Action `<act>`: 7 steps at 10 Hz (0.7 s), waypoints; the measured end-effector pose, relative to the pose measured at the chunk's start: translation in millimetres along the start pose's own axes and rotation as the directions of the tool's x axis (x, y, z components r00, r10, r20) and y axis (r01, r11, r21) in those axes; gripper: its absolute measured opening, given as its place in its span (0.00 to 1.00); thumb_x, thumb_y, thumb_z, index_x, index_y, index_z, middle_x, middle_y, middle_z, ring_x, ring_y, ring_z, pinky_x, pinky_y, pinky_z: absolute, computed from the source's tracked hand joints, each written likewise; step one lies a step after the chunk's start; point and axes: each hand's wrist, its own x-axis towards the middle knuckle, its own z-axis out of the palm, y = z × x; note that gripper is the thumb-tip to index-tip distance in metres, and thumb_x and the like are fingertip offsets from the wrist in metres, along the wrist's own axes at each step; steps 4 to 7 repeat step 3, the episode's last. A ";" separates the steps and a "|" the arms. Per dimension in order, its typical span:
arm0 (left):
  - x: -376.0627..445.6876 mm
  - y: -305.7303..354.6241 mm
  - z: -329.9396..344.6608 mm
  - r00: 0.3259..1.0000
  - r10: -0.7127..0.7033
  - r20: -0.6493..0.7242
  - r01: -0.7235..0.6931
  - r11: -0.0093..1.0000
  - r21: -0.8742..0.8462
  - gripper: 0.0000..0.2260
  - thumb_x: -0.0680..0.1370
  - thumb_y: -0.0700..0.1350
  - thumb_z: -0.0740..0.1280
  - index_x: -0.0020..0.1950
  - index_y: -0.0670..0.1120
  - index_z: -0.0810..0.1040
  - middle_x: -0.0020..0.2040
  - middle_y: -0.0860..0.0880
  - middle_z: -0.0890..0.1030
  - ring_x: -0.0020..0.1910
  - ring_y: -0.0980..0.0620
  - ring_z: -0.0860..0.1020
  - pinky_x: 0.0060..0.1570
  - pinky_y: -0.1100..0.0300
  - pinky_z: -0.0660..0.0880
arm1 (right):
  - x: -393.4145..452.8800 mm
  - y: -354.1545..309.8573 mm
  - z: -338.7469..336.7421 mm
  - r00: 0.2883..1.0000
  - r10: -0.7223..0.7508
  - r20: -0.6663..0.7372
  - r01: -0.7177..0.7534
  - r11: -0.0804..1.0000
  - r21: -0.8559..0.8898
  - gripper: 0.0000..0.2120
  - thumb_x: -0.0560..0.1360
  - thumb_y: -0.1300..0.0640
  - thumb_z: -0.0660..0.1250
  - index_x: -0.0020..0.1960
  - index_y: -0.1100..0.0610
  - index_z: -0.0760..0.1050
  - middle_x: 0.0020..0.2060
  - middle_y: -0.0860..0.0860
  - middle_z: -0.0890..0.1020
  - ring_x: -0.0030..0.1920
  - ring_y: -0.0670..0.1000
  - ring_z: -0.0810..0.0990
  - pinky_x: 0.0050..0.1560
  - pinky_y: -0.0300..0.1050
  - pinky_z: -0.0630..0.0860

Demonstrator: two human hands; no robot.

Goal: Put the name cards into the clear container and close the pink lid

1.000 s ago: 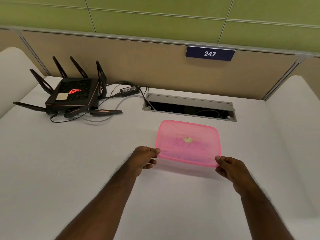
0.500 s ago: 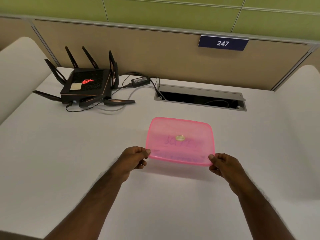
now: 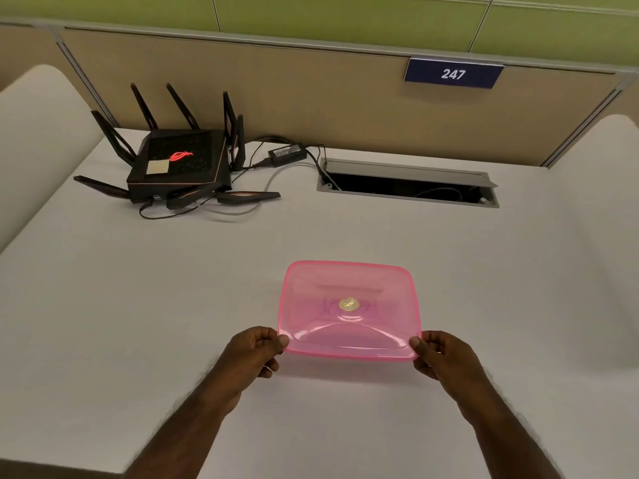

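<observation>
Plastic, laminate and fabric under our hands

We see the pink lid (image 3: 349, 311) as translucent, glossy plastic, smooth, with a small shiny gold sticker (image 3: 348, 303) at its middle. The desk (image 3: 138, 288) looks like matt white laminate, smooth. The router (image 3: 179, 164) is matt black plastic with a perforated top and a paper note (image 3: 157, 166) on it. The cable hatch (image 3: 408, 181) looks like brushed grey metal; the partition (image 3: 311, 98) like beige cloth.
</observation>
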 end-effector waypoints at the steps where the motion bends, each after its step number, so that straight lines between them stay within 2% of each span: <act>1: 0.1 1.6 -2.7 1.000 0.011 0.008 -0.011 1.000 0.009 0.10 0.73 0.50 0.73 0.45 0.43 0.80 0.36 0.50 0.82 0.32 0.53 0.79 0.33 0.59 0.77 | -5.1 0.8 1.7 0.999 0.013 -0.032 -0.013 1.000 -0.004 0.09 0.73 0.55 0.73 0.50 0.59 0.81 0.39 0.57 0.84 0.35 0.50 0.83 0.40 0.42 0.82; 2: 0.3 6.6 -5.8 0.998 -0.013 0.053 0.009 0.997 0.073 0.11 0.74 0.51 0.72 0.48 0.44 0.80 0.40 0.48 0.83 0.33 0.53 0.80 0.33 0.60 0.77 | -9.1 0.8 3.9 0.998 -0.003 -0.057 -0.004 0.992 -0.123 0.13 0.73 0.50 0.72 0.54 0.55 0.78 0.44 0.53 0.83 0.42 0.54 0.84 0.47 0.52 0.82; 3: 3.0 23.8 -17.4 1.000 0.003 0.022 -0.007 0.988 0.157 0.12 0.75 0.55 0.70 0.49 0.47 0.79 0.44 0.46 0.83 0.37 0.52 0.80 0.35 0.59 0.78 | -11.0 -4.9 3.8 0.987 -0.118 -0.112 0.081 0.953 -0.291 0.21 0.72 0.44 0.70 0.62 0.49 0.73 0.53 0.48 0.80 0.47 0.50 0.82 0.47 0.48 0.77; 7: 3.0 23.8 -17.4 1.000 0.003 0.022 -0.007 0.988 0.157 0.12 0.75 0.55 0.70 0.49 0.47 0.79 0.44 0.46 0.83 0.37 0.52 0.80 0.35 0.59 0.78 | -11.0 -4.9 3.8 0.987 -0.118 -0.112 0.081 0.953 -0.291 0.21 0.72 0.44 0.70 0.62 0.49 0.73 0.53 0.48 0.80 0.47 0.50 0.82 0.47 0.48 0.77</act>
